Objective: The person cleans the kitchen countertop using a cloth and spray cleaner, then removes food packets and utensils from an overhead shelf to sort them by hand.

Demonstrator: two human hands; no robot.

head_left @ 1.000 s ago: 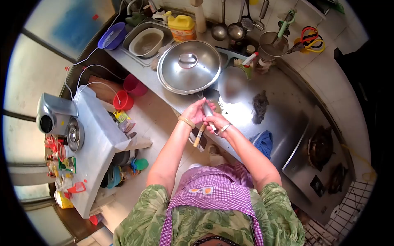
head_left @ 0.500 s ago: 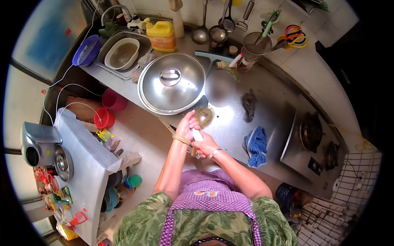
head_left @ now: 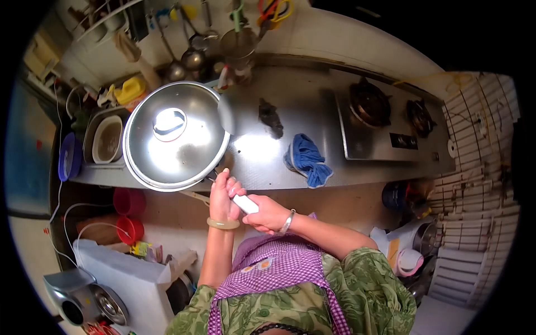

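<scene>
My left hand (head_left: 225, 198), with a pale bangle at its wrist, is closed, its fingertips turned up toward the counter. A small white oblong object (head_left: 245, 204) shows between my two hands; its kind is unclear. Across its lower end, my right hand (head_left: 269, 214) is closed. Just beyond my left fingers stands a large round pan with a shiny domed metal lid (head_left: 192, 137). A short dark part at its near edge meets my fingertips in the picture, but whether they touch is unclear. Something brown beside my left fingertips is mostly hidden.
On the steel counter lie a blue cloth (head_left: 309, 161) and a dark scouring pad (head_left: 271, 118). The gas stove (head_left: 371, 106) is farther right. At left are a sink basin (head_left: 108, 139) and a yellow jug (head_left: 130, 89). A covered table (head_left: 131, 279) stands at lower left.
The view has swung, so more of the right side shows. The lidded pan looks larger and covers more of the jug. The round bristly brush by my left fingers is now mostly hidden.
</scene>
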